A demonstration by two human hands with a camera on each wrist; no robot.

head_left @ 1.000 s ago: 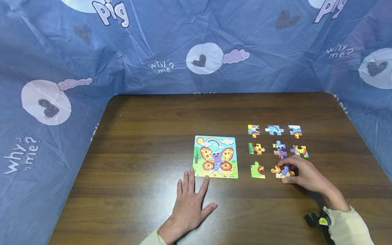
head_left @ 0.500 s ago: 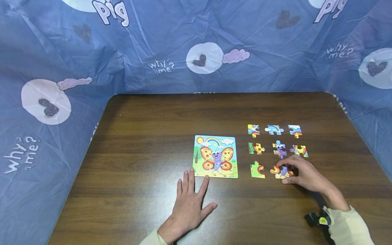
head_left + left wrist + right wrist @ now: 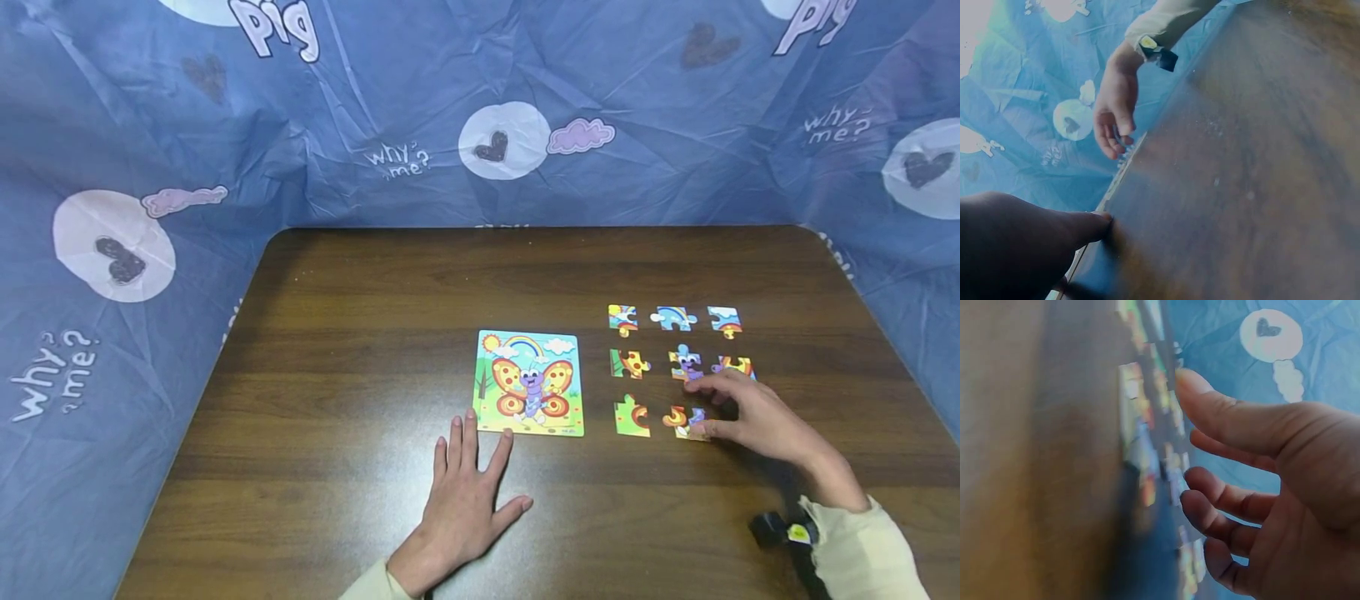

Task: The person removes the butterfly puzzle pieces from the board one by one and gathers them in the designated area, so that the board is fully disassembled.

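My left hand [image 3: 462, 510] lies flat on the table with fingers spread, index and middle fingertips at the lower edge of a square butterfly puzzle board [image 3: 567, 402]. To the right, my right hand [image 3: 761, 423] hovers by the bottom-middle jigsaw piece [image 3: 681, 422], thumb and fingers apart. Its thumb overlaps that piece's right side, and its fingertips are just below the centre piece [image 3: 684, 362] with the purple face. The right-middle piece [image 3: 737, 365] is partly covered by the fingers. In the right wrist view, the right hand [image 3: 1254, 481] has nothing between its loosely bent fingers; the pieces are blurred.
Other loose jigsaw pieces lie in spaced rows: a sun piece [image 3: 622, 317], a rainbow piece [image 3: 673, 318], a cloud piece [image 3: 723, 320], a wing piece [image 3: 630, 363] and a green piece [image 3: 632, 417]. A blue printed cloth [image 3: 420, 75] hangs behind the brown table [image 3: 360, 333].
The right hand has loosened from the bottom-middle piece: its thumb and index finger have spread apart, and the hand has shifted slightly up and right. The left hand stays put.
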